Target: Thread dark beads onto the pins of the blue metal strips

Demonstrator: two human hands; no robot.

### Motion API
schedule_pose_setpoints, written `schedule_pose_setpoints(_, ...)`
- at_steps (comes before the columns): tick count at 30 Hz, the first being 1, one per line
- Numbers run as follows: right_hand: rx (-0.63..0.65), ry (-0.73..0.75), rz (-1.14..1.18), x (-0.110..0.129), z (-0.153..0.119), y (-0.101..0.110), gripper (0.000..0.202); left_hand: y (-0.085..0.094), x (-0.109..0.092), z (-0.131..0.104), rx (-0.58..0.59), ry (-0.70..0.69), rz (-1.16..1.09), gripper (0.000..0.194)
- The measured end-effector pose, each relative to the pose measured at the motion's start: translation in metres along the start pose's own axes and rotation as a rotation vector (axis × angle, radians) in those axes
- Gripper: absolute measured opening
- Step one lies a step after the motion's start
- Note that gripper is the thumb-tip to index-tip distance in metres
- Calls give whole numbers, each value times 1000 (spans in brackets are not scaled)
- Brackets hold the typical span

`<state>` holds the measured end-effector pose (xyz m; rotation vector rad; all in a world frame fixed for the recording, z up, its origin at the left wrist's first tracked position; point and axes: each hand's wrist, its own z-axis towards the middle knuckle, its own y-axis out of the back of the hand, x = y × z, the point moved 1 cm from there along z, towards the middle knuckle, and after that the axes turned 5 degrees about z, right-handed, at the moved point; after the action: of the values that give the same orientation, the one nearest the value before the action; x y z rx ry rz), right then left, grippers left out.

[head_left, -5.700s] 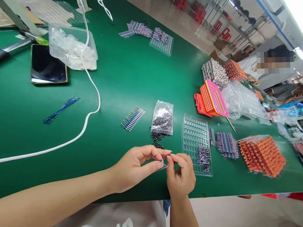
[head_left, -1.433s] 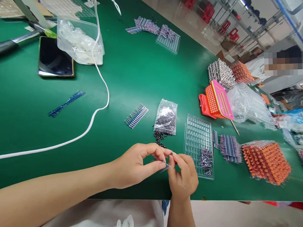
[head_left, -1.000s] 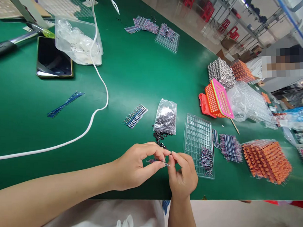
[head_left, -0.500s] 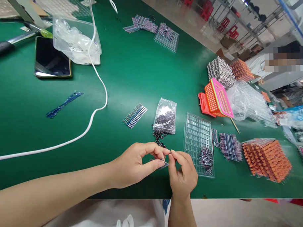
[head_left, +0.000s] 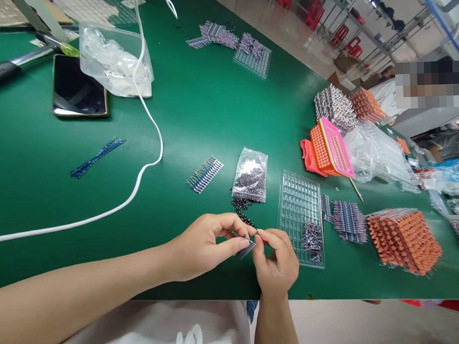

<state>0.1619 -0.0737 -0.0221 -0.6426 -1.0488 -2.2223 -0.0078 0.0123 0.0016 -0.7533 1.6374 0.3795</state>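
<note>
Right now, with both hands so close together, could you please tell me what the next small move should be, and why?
Perhaps the right hand should ease the tiny dark piece it pinches toward the strip in the left hand, since the two lie close together; whether they already touch is too small to tell.

loose parts before the bag, both left of the tray, basket behind the tray, to the right
</note>
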Motion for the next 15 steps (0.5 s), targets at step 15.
schedule_pose_setpoints(15, -18, 23, -27, 0, -2, 0, 27, -2, 5, 4, -12, 113, -226, 17)
